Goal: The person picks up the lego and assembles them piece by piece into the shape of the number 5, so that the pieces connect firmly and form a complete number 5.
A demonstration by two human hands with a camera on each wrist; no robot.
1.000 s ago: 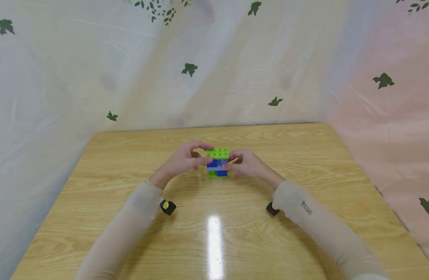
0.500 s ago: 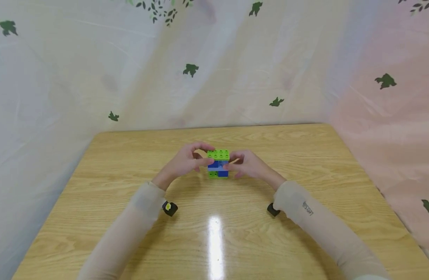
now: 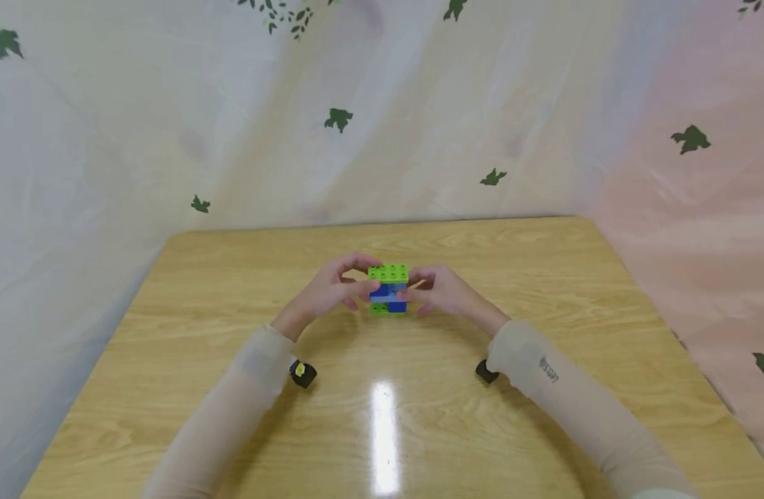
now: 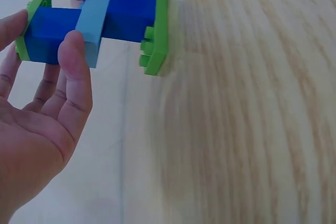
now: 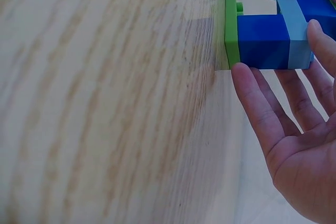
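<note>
A stack of toy building bricks stands upright between both hands, far out on the table. From the top come a lime-green studded plate (image 3: 391,274), a dark blue brick (image 4: 47,30), a light blue plate (image 5: 297,30), a second dark blue brick (image 5: 262,40) set to the right, and a green base plate (image 5: 231,32) against the tabletop. My left hand (image 3: 328,285) grips the stack's upper left, a finger on the top plate and the thumb in front. From the right, my right hand (image 3: 442,291) holds the middle, thumb on its front. The stack's back is hidden in the head view.
The stack rests on a wooden table (image 3: 456,430) with a glare streak near the front. A pale cloth (image 3: 419,159) with green leaf prints hangs behind the far edge and along both sides. A small black device (image 3: 303,374) sits at the left wrist.
Both hands keep their hold on the brick stack, with no clear movement between them. The whole scene shifts slightly with the head camera.
</note>
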